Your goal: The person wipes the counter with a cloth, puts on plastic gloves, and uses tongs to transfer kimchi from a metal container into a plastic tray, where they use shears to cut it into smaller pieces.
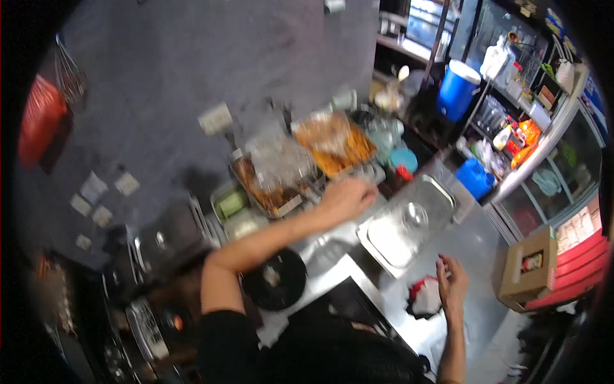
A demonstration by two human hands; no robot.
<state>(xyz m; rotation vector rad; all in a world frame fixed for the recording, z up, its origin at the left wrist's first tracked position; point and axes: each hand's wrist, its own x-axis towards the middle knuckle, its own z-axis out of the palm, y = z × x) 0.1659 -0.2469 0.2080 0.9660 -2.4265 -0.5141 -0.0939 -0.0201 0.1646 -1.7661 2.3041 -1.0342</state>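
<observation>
A person's left hand (346,199) reaches across a crowded kitchen counter to the edge of 2 food trays, one brown (268,189), one orange (334,144); blur hides whether its curled fingers hold anything. The right hand (451,282) hangs spread and empty just beside a red-and-white cloth (424,298), near a steel tray (405,228).
</observation>
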